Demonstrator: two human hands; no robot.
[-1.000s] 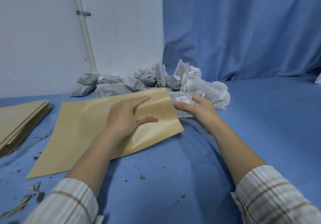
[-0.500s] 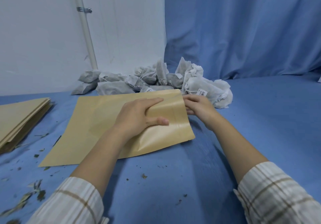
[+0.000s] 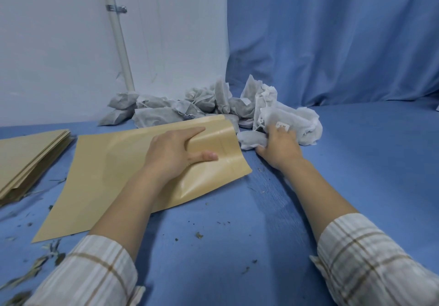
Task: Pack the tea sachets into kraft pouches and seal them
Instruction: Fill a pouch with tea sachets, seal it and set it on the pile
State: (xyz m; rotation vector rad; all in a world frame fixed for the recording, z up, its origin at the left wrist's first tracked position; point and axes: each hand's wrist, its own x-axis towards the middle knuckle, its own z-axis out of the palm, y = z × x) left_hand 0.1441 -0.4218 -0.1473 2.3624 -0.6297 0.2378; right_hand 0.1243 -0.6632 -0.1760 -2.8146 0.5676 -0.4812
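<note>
Kraft pouch [image 3: 114,170] lies flat on the blue table [image 3: 237,246], its long body running from about seven o'clock near the person up toward one o'clock, where its mouth end curls upward. The left hand [image 3: 175,153] pinches that raised mouth end: the fingers [image 3: 190,133] lie along the far side of the top layer and the thumb [image 3: 204,156] presses across its near face, so the upper sheet is lifted off the lower one and bends in a soft crease.

At about one o'clock from the pouch mouth, just beside it, sits the pile of tea sachets [image 3: 209,106], grey-white fabric bags heaped against the white wall [image 3: 59,44] and the blue curtain [image 3: 332,39]. The right hand [image 3: 280,149] is at the near edge of that pile, palm down, its fingers curled around one white sachet [image 3: 253,139] that lies on the table between the pouch's mouth and the rest of the heap. A small paper tag [image 3: 282,125] shows just beyond the knuckles.

At nine o'clock, well apart from the open pouch, a stack of spare kraft pouches [image 3: 28,160] rests at the table's left edge. Loose tea crumbs and leaf bits [image 3: 199,235] are scattered over the cloth, thickest toward seven o'clock. A white pipe [image 3: 118,39] runs up the wall behind the pile. Both forearms wear checked sleeves [image 3: 370,260] pushed back from the wrists.
</note>
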